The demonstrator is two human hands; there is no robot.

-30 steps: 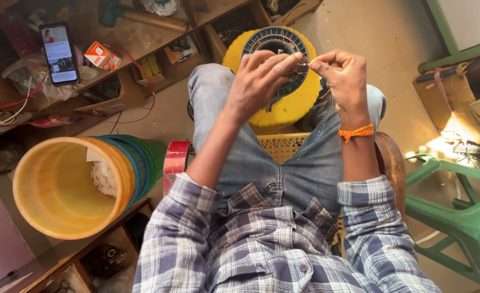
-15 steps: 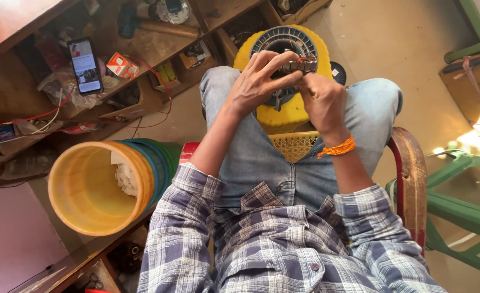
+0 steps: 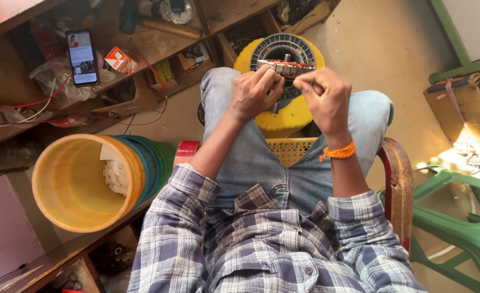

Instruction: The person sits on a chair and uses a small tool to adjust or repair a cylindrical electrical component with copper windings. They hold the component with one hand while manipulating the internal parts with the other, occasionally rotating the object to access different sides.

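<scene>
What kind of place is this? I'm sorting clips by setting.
Probably a small repair workshop. The left hand and right hand hold a round metal motor part between the knees, and the wooden shelves beside them carry a hammer, red wires and small boxes.

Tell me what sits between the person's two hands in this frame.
In the head view, a round metal motor stator spans the gap between the left hand and right hand; both grip it above the yellow stool.

Two hands, left [image 3: 253, 93] and right [image 3: 326, 97]; one stator [image 3: 283, 66]; one phone [image 3: 82, 57] at ten o'clock; one yellow bucket [image 3: 72, 182] at eight o'clock.
</scene>
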